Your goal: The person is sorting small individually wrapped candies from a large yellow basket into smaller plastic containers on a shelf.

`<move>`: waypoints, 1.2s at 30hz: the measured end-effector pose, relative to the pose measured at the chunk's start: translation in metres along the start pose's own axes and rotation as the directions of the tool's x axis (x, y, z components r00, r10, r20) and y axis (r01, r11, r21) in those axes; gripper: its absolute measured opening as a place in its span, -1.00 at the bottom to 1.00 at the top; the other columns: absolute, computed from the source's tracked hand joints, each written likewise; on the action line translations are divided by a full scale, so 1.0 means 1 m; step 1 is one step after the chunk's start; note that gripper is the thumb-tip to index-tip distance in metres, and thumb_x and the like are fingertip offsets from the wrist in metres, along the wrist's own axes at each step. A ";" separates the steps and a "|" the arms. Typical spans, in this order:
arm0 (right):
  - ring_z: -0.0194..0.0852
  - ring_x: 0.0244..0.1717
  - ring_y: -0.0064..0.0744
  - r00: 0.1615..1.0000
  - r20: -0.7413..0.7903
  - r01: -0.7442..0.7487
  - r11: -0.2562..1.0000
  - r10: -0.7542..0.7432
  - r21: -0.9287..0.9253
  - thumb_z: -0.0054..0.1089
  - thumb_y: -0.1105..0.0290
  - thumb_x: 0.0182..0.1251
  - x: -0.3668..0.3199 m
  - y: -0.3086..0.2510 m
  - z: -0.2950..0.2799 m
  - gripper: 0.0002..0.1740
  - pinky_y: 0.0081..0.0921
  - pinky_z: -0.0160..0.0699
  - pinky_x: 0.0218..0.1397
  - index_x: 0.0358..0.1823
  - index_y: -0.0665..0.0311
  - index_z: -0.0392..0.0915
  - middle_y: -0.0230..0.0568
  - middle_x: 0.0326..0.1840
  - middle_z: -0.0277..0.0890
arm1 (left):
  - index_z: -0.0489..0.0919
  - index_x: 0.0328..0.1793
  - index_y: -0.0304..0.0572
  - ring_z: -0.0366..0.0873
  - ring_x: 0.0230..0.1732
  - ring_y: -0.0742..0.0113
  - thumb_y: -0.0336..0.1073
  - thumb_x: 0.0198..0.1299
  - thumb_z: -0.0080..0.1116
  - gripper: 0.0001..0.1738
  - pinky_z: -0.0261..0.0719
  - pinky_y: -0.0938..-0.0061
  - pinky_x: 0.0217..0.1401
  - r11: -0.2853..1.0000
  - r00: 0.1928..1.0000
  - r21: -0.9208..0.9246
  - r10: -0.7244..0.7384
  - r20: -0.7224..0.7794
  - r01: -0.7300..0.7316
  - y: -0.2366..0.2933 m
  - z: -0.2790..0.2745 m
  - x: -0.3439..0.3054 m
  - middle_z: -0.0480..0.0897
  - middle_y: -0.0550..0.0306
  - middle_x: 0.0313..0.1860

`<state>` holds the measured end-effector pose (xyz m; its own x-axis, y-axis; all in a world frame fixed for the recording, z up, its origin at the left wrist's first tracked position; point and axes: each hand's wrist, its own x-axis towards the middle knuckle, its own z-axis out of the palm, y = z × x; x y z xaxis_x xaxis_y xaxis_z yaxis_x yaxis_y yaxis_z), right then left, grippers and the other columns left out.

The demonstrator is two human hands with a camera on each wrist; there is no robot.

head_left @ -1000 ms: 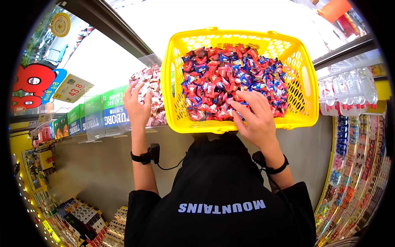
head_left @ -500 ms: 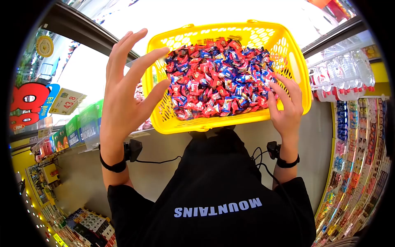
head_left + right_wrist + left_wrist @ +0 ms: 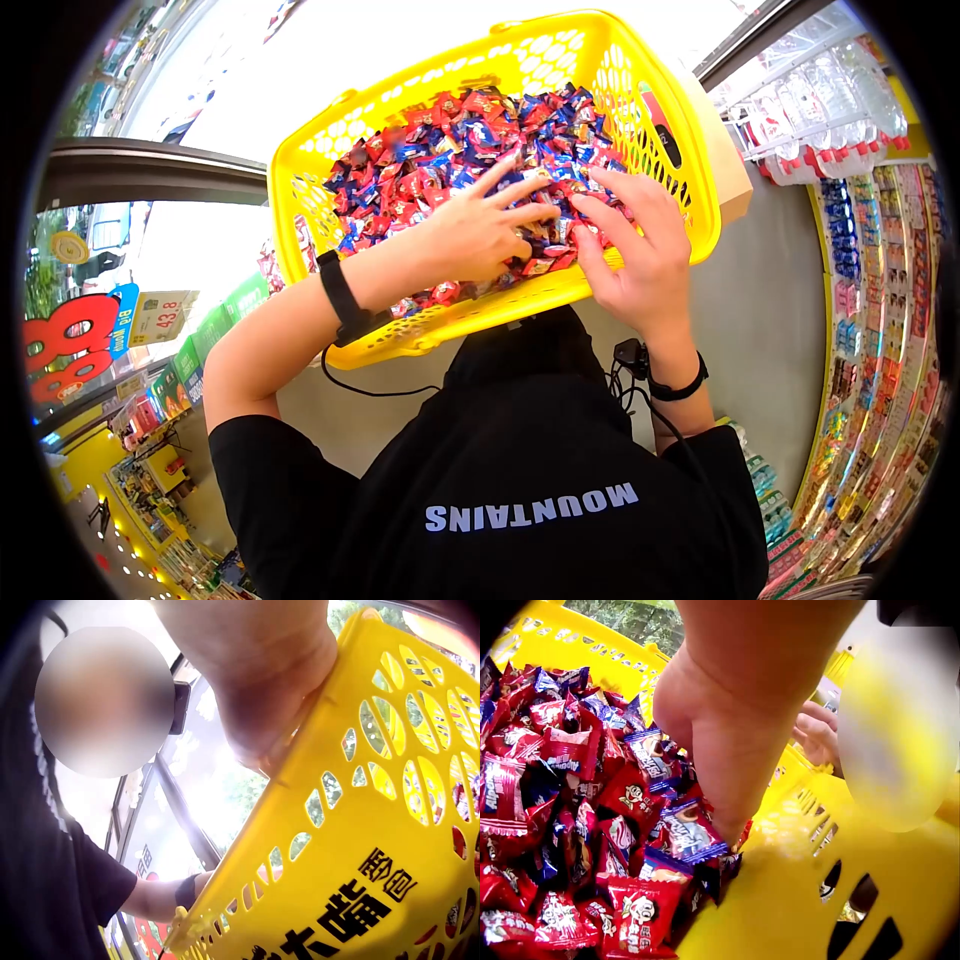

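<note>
A yellow plastic basket (image 3: 705,205) with cut-out walls holds a thick layer of small wrapped candies (image 3: 415,185) in red and blue. My left hand (image 3: 485,230) lies over the middle of the candies with its fingers spread, and its forearm crosses the basket's left rim. In the left wrist view the wrist and heel of this hand (image 3: 731,742) are beside the candies, fingertips hidden. Inside the near right corner, the slightly bent fingers of my right hand (image 3: 640,255) reach over the candies. The right wrist view shows that hand (image 3: 262,705) at the basket's rim.
At the right stand bottles with red caps (image 3: 815,115) on a rack and long shelves of packaged goods (image 3: 880,350). A cardboard box (image 3: 735,165) shows past the basket's right side. Green cartons (image 3: 215,330), a price sign (image 3: 160,317) and a window frame are at the left.
My left hand has come from outside the basket's left side, raised, down onto the candies. The basket now appears farther left and more tilted. My right hand stays over the candies.
</note>
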<state>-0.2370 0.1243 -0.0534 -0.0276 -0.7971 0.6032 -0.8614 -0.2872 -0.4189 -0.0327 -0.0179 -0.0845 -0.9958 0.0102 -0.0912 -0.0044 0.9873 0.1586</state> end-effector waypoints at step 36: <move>0.69 0.23 -0.05 0.999 -0.051 -0.016 0.999 0.014 -0.029 0.46 0.41 0.19 0.004 0.000 0.004 -0.73 -0.02 0.61 0.42 -0.05 0.21 0.77 -0.16 0.20 0.73 | 0.90 -0.28 0.07 0.02 0.86 -0.07 -0.11 -0.04 0.63 -0.79 -0.23 -0.44 0.86 0.923 0.926 0.078 -0.375 -0.046 0.377 0.004 0.024 0.002 0.50 0.20 0.59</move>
<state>-0.2348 0.1188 -0.0537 -0.0656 -0.7733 0.6307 -0.8753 -0.2589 -0.4085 -0.0323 -0.0100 -0.1073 -0.9246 -0.3679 -0.0989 -0.3727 0.9273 0.0348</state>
